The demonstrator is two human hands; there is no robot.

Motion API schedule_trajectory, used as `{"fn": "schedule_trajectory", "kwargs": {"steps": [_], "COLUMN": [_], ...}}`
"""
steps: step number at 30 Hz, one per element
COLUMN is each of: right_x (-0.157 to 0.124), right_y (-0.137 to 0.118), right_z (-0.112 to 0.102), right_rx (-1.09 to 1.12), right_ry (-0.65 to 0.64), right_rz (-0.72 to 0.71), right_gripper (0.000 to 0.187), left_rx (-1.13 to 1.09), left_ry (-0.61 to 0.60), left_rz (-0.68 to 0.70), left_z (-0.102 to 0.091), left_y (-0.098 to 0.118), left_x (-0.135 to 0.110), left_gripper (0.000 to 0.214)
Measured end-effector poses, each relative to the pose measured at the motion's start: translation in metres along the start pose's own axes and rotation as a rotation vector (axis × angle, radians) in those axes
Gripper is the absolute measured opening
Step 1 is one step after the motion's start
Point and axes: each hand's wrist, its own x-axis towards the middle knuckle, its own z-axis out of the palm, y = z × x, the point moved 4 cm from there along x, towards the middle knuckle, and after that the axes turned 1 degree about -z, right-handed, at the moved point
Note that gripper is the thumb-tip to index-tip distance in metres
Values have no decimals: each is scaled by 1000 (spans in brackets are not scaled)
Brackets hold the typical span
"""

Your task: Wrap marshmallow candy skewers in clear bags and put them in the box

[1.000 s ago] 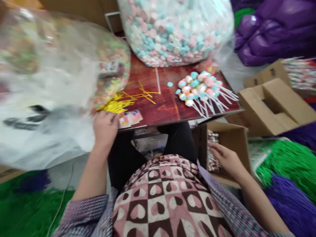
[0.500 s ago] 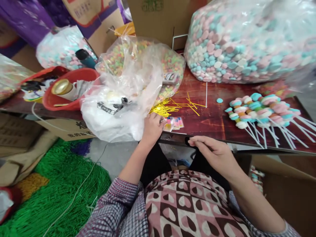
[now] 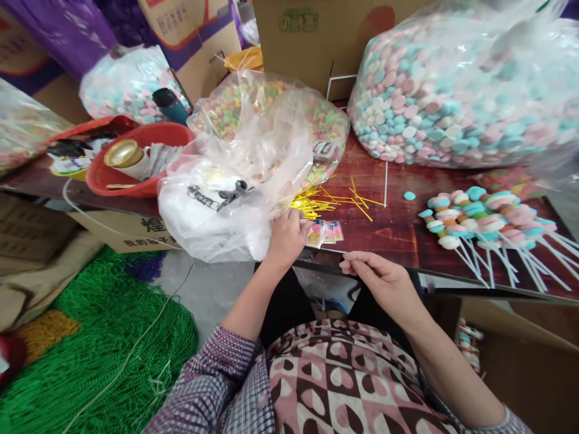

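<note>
My left hand (image 3: pixel 286 236) rests at the front edge of the dark red table (image 3: pixel 398 232), its fingers closed on a small stack of colourful labels (image 3: pixel 324 232). Just behind it lie yellow twist ties (image 3: pixel 316 204) and a crumpled clear plastic bag (image 3: pixel 235 187). My right hand (image 3: pixel 384 282) hovers below the table edge in front of my lap, fingers loosely extended together and nothing in them. A heap of pastel candy skewers on white sticks (image 3: pixel 484 220) lies on the table to the right.
A huge bag of pastel candies (image 3: pixel 456 96) fills the back right. A bag of small colourful candies (image 3: pixel 271 114) sits behind the clear bag. A red basin (image 3: pixel 136 160) with a gold-lidded jar stands at left. Green bead strands (image 3: pixel 90 355) cover the floor; cardboard boxes surround.
My right hand came up from the cardboard box at lower right to the table edge. My head turned left, bringing the red basin and bags into view. Left hand stayed on the labels.
</note>
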Motion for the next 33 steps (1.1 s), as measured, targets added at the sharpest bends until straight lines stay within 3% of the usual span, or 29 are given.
{"fn": "schedule_trajectory", "kwargs": {"steps": [6,11,15,18,20,22,26,28,30,33], "right_x": [-3,-2,12,23,25,22,9,4,2,0], "right_y": [2,3,-8,-19,-22,-21,-16,-15,-13,-8], "right_z": [4,-2,1,7,6,-1,-21,-30,-37,-40], "right_rx": [23,41,100,191,218,225,222,195,170,130], "right_ry": [4,41,69,55,76,105,80,108,191,298], "right_rz": [19,31,42,46,40,32,15,-3,-10,1], "right_gripper": [30,29,33,39,36,32,23,22,23,28], "left_rx": [1,-142,-368,-516,-595,-723,-1041,-1090,-1091,-1069], "left_ry": [-59,63,219,190,108,-57,-570,-754,-793,-683], "left_rz": [7,-20,95,181,191,154,6,-30,-84,-200], "left_z": [5,-5,-26,-31,-28,-23,-10,-7,-3,1], "left_y": [-4,-5,18,49,65,73,74,72,69,63], "left_x": [2,5,-4,-16,-24,-28,-30,-31,-32,-34], "left_gripper": [12,16,16,16,14,13,48,42,28,27]}}
